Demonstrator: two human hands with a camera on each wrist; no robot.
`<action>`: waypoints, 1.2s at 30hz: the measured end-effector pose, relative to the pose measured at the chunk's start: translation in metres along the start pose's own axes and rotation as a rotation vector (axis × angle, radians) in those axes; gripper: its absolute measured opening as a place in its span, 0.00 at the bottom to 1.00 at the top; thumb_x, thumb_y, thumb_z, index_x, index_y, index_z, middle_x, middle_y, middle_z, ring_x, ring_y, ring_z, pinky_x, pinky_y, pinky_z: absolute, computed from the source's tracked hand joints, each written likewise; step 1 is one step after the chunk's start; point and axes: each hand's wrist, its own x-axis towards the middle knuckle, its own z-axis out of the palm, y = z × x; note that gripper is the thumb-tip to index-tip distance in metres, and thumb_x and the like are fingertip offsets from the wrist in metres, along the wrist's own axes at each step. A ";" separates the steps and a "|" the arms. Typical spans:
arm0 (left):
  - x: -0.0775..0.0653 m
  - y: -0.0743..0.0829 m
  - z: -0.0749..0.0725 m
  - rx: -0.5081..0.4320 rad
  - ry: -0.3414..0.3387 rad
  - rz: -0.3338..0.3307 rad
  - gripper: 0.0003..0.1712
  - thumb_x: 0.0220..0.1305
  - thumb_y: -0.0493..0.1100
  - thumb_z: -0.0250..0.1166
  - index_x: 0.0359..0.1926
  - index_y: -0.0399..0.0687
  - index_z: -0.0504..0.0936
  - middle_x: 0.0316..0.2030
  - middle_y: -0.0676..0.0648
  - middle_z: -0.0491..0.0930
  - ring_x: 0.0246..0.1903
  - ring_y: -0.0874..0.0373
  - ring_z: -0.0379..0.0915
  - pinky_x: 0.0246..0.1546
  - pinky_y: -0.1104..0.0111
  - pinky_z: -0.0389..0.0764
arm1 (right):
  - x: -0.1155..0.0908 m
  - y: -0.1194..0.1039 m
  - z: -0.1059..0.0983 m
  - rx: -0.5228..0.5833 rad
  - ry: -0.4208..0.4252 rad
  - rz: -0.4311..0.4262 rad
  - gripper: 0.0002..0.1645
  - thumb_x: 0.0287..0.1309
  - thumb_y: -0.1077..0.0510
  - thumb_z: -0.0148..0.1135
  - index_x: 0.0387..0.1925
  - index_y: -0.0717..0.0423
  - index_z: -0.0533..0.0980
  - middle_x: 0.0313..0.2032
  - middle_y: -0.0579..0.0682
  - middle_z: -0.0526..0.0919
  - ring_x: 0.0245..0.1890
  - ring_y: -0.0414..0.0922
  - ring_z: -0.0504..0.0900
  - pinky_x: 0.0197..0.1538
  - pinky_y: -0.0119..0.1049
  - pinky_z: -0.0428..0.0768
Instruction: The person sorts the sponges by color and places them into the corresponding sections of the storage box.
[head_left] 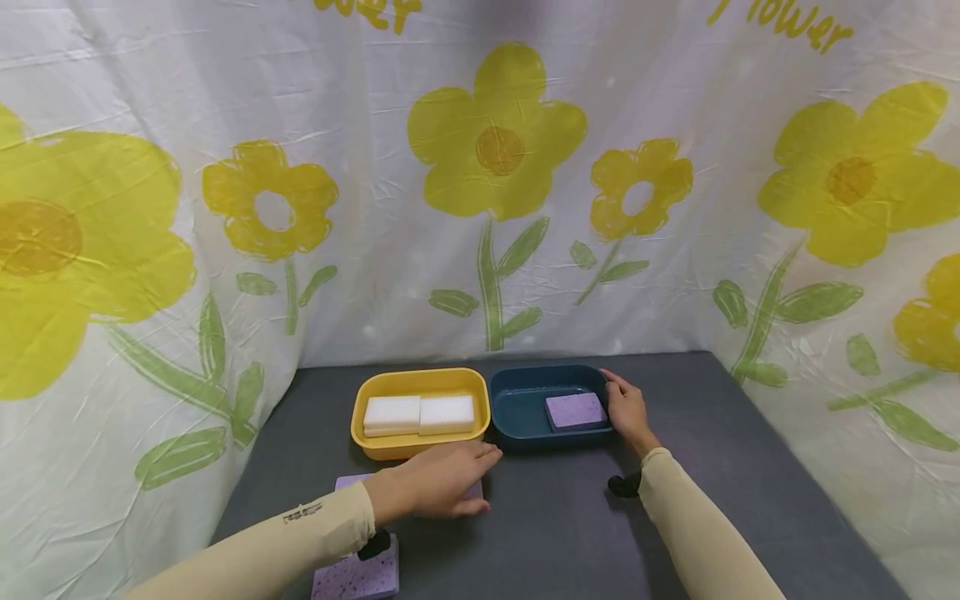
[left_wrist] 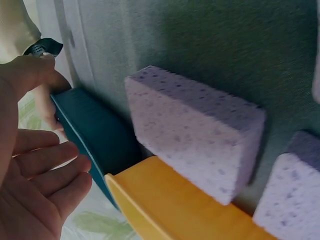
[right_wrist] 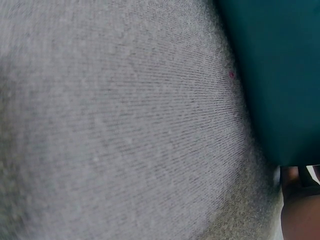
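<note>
My left hand point(head_left: 442, 483) reaches palm down, fingers extended, over purple speckled sponges on the table, partly hiding them. The left wrist view shows its fingers apart from the nearest purple sponge point(left_wrist: 195, 135), which lies beside the yellow container point(left_wrist: 175, 200). My right hand point(head_left: 628, 412) grips the right end of the dark blue container point(head_left: 517, 425). One purple sponge point(head_left: 576, 412) lies inside that container, toward its right end. Two stacks of white sponges point(head_left: 446, 414) sit side by side in the yellow container point(head_left: 420, 451) to its left.
Another purple sponge point(head_left: 363, 575) lies on the dark grey table point(head_left: 555, 533) near the front left, partly beneath my left forearm. A flower-printed curtain point(head_left: 360, 275) closes off the back and both sides. The two containers stand close together near the back edge.
</note>
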 end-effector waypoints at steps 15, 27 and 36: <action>-0.023 -0.009 0.033 -0.043 0.018 -0.084 0.41 0.71 0.56 0.74 0.73 0.35 0.76 0.67 0.40 0.82 0.65 0.51 0.81 0.69 0.59 0.81 | 0.002 0.002 -0.003 -0.005 -0.017 -0.018 0.31 0.87 0.53 0.37 0.81 0.52 0.70 0.48 0.62 0.75 0.36 0.49 0.68 0.42 0.40 0.68; -0.029 -0.021 0.053 0.074 0.106 -0.064 0.34 0.63 0.55 0.80 0.60 0.38 0.81 0.49 0.45 0.85 0.46 0.54 0.83 0.54 0.60 0.87 | 0.003 0.004 -0.001 -0.009 -0.010 -0.019 0.31 0.87 0.53 0.37 0.81 0.51 0.70 0.50 0.61 0.74 0.37 0.48 0.67 0.44 0.42 0.67; -0.028 -0.023 0.055 0.011 0.070 -0.098 0.31 0.64 0.54 0.79 0.58 0.40 0.81 0.47 0.47 0.85 0.41 0.55 0.83 0.50 0.60 0.88 | 0.003 0.006 -0.002 0.002 -0.039 0.000 0.31 0.88 0.52 0.35 0.83 0.49 0.68 0.64 0.63 0.75 0.40 0.50 0.68 0.45 0.42 0.68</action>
